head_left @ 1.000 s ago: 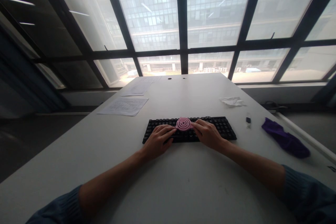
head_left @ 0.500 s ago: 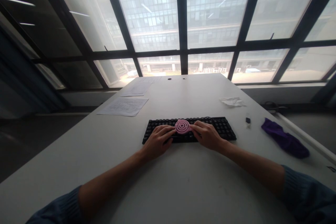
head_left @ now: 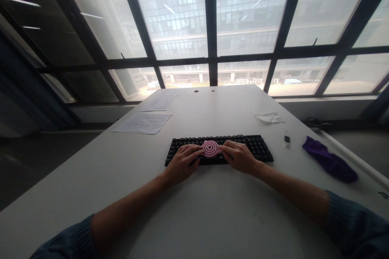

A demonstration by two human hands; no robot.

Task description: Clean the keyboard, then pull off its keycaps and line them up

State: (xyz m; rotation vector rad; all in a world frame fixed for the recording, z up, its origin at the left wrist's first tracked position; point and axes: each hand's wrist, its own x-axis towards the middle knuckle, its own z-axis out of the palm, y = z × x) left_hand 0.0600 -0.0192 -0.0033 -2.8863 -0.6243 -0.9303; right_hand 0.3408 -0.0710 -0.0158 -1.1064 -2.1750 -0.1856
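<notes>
A pink round disc [head_left: 210, 149] with concentric rings and a row of small bristle-like points along its lower edge is held between my hands. It is over the middle of a black keyboard [head_left: 258, 149]; whether it presses on the keys cannot be told. My left hand [head_left: 184, 162] pinches the disc's left edge with its fingers, the thumb lower down. From the opposite side, my right hand [head_left: 238, 155] grips the right edge between thumb and fingers. Parts of the keyboard are hidden beneath both hands and the disc.
Printed sheets of paper [head_left: 142, 123] lie at the left of the white table [head_left: 194, 218]. On the right are a crumpled white tissue [head_left: 269, 117], a small dark item with pale ends [head_left: 287, 139] and a purple cloth [head_left: 330, 160]. Large windows stand beyond the table.
The disc has tipped slightly, its ring pattern sitting a little lower and its centre shifted left. Both hands stay in nearly the same place.
</notes>
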